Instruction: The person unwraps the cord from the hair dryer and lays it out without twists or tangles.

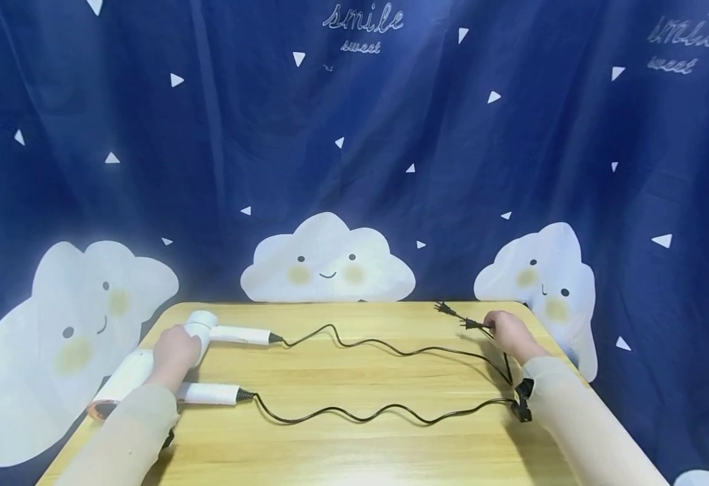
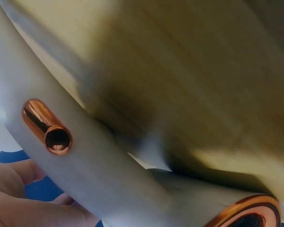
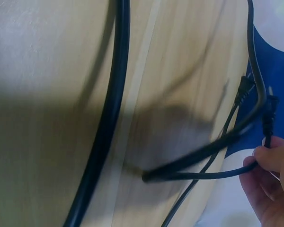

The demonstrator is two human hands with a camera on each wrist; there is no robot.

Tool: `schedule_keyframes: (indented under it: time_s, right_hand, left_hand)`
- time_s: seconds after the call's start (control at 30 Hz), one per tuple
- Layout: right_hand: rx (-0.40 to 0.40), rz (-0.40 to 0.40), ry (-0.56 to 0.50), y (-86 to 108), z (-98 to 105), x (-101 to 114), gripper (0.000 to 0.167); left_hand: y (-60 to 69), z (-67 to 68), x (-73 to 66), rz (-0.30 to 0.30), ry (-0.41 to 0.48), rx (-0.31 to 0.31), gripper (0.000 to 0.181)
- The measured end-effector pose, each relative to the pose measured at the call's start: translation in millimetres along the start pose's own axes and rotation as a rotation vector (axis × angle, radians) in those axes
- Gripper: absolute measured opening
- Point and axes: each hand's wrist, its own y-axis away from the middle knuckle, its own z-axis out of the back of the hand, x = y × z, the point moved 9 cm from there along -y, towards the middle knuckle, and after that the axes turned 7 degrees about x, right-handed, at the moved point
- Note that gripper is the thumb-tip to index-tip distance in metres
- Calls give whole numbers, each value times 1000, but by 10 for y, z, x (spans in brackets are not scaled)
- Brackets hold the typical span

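Note:
Two white hair dryers lie at the left of the table in the head view, their handles and cords pointing right. My left hand (image 1: 175, 352) grips the body of the far hair dryer (image 1: 201, 327). Just below my hand lies the near hair dryer (image 1: 125, 378), with a copper-coloured end ring. In the left wrist view a white dryer handle (image 2: 92, 142) with a copper switch passes in front of my fingers (image 2: 42, 210). At the right, my right hand (image 1: 508, 332) pinches a black cord close to its plug (image 1: 470, 324). Another plug (image 1: 444, 308) sits just beyond it.
Both dryers' black cords run wavy across the wooden table (image 1: 354, 445) toward the right, the near cord (image 1: 360, 417) passing by my right wrist. A blue curtain (image 1: 354, 175) with clouds hangs behind the table's back edge.

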Motion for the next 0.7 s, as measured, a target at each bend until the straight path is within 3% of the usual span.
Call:
schedule_keyframes:
  time_s: [0.3, 0.7]
  right_hand:
    - [128, -12, -25, -97, -246, 104, 20]
    - [195, -87, -83, -53, -370, 106, 15]
  left_hand:
    - [29, 12, 61, 1, -4, 16, 40]
    - [1, -6, 42, -9, -17, 14, 42]
